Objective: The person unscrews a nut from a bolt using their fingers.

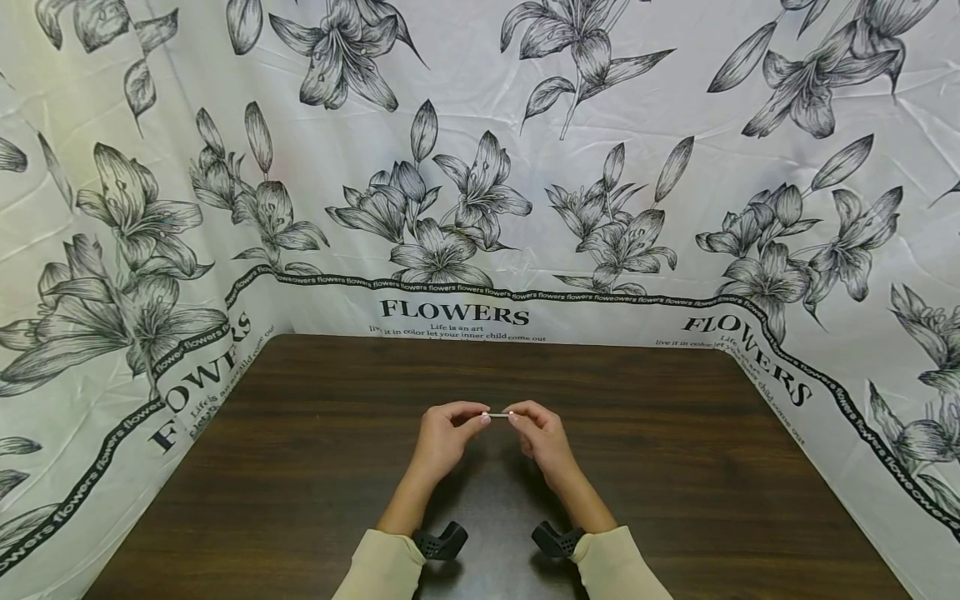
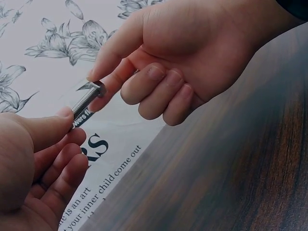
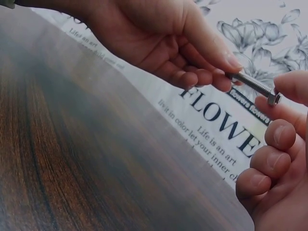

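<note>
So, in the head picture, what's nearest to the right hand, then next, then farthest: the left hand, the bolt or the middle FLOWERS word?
1. Bolt: pinched in the right hand's fingertips.
2. Left hand: to the left, at the bolt's other end.
3. Middle FLOWERS word: straight ahead, past the table.

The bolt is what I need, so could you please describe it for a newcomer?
Find the dark table before the flowered cloth. Over it, the left hand and right hand pinch the bolt between them. Unlike the hands and cloth around it, it is slim, silvery metal, with a threaded shaft and a wider end at the right hand.
</note>
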Motion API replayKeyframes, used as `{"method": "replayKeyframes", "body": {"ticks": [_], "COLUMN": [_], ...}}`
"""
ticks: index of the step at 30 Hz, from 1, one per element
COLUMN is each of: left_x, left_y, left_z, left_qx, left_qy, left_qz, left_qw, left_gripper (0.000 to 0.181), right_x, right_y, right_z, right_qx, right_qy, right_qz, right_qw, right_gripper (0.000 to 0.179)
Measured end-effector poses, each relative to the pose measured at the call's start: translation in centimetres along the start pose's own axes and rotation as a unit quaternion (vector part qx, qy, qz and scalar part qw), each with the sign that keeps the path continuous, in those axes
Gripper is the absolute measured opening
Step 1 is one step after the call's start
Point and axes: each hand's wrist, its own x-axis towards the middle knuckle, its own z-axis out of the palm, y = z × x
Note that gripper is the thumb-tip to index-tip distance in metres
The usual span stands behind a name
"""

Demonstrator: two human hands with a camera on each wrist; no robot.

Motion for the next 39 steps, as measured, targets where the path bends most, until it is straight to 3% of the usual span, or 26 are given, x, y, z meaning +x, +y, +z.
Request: {"method": "replayKeyframes", "body": {"ticks": [9, 18, 23, 27, 32, 39], "left_x": [0.0, 0.0, 0.1, 0.1, 0.0, 0.0], "left_y": [-0.1, -0.1, -0.1, -0.1, -0.1, -0.2], "left_z": [0.0, -0.1, -0.1, -0.1, 0.0, 0.4], "left_qx": [0.001, -0.001, 0.001, -0.003, -0.008, -0.01], "left_qy": [0.004, 0.005, 0.005, 0.005, 0.007, 0.0], "left_qz": [-0.002, -0.005, -0.006, -0.008, 0.0, 0.001], "left_qw": [1.0, 1.0, 1.0, 1.0, 0.9999, 0.9999], "left_gripper": [0.011, 0.012, 0.013, 0.012, 0.011, 0.01], "right_x": [0.1, 0.1, 0.2, 0.2, -0.3, -0.5], "right_y": [-0.2, 0.1, 0.2, 0.1, -2.1, -3.0], "right_z": [-0.2, -0.3, -0.3, -0.3, 0.5, 0.8], "right_qx": [-0.003, -0.019, -0.016, -0.02, -0.05, -0.072], "right_qy": [-0.018, -0.029, -0.035, -0.03, -0.008, 0.005], "right_qz": [-0.014, -0.063, -0.071, -0.051, 0.006, 0.064], "right_qw": [0.9997, 0.9974, 0.9968, 0.9981, 0.9987, 0.9953], "right_gripper": [0.024, 0.024, 0.026, 0.027, 0.025, 0.042]}}
